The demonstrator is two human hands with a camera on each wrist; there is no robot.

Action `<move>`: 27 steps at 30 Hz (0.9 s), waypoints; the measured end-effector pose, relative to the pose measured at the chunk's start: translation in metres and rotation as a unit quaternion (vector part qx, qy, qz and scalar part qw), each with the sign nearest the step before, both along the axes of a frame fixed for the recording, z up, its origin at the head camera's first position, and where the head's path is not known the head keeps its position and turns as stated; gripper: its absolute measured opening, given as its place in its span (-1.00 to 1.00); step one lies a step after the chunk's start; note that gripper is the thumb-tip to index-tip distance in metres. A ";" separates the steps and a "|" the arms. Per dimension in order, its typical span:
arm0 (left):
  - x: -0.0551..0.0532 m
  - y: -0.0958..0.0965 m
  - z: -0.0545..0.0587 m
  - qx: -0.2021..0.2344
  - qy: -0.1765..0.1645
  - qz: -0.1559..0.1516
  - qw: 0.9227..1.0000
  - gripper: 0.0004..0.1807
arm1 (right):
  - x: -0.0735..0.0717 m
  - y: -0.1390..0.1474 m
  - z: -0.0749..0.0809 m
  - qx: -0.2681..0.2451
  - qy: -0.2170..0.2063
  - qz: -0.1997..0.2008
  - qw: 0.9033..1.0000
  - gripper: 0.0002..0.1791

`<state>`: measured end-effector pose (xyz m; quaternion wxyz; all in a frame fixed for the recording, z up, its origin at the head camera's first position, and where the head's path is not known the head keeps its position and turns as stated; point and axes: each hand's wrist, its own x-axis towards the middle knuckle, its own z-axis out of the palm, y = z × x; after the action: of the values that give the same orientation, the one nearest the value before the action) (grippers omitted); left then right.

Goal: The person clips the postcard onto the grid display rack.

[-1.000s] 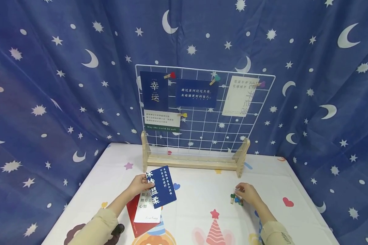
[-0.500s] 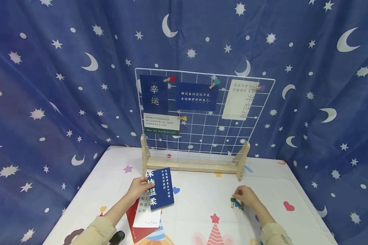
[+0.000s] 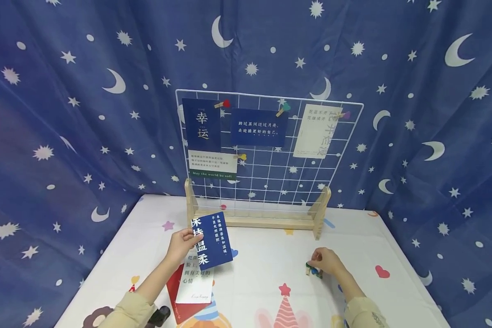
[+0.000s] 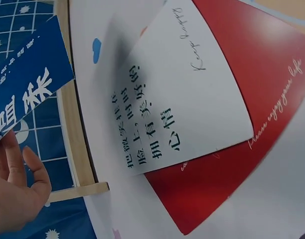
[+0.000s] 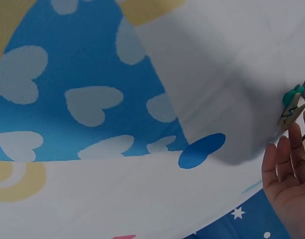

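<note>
My left hand pinches a dark blue card with white writing by its left edge, raised over the table. Below it lie a white card and, partly covered, a red card. On the right, the fingertips of my right hand are at a small cluster of wooden heart clothespins, green and blue ones among them. The right wrist view catches these clothespins at its edge, by the fingertips; I cannot tell whether one is gripped.
A white wire grid on a wooden stand stands at the back. Cards hang on it from clothespins: a tall blue one, a wide blue one, a white-and-green one and a cream one. A black object lies near the left forearm.
The blue card in my left hand has risen a little, baring more of the white card's writing. My right hand stays at the clothespins with small finger movements. The head view has shifted slightly.
</note>
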<state>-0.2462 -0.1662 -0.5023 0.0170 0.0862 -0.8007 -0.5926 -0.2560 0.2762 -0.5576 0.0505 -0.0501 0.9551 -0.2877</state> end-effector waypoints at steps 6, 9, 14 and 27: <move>-0.002 -0.002 0.006 0.027 0.036 0.019 0.999 -0.73 | 0.004 0.000 -0.001 0.019 0.002 -0.004 1.000 -0.84; -0.003 -0.004 0.008 0.032 0.043 0.019 0.998 -0.70 | 0.004 0.001 0.000 0.017 0.010 0.001 1.000 -0.86; -0.001 -0.008 0.009 0.038 0.055 0.018 0.998 -0.72 | 0.002 -0.002 0.000 0.009 0.010 0.027 1.000 -0.85; 0.004 -0.013 0.008 0.027 0.056 0.014 0.998 -0.72 | -0.001 -0.013 0.002 0.008 -0.011 0.027 1.000 -0.77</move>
<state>-0.2424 -0.1795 -0.4941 0.0674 0.0644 -0.7809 -0.6177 -0.2574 0.2634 -0.5553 0.0688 -0.0728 0.9550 -0.2792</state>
